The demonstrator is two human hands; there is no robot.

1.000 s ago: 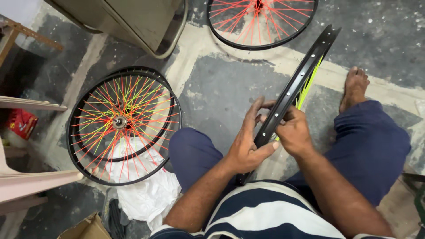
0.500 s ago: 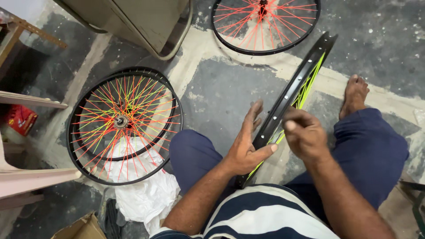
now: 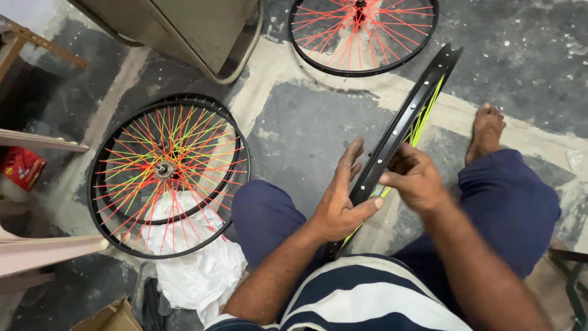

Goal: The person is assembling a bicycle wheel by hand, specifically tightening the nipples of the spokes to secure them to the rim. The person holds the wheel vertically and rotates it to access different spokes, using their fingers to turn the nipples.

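The black wheel rim stands on edge, slanting up and away between both hands; left hand cradles it half-spread, right hand pinches its upper edge.

A worn grey concrete floor with pale patched strips fills the frame, a drab metal cabinet at upper left, wooden furniture along the left edge (only partly visible).

Soft even indoor light, faint shadows, sharp focus, slight wide-angle edge distortion
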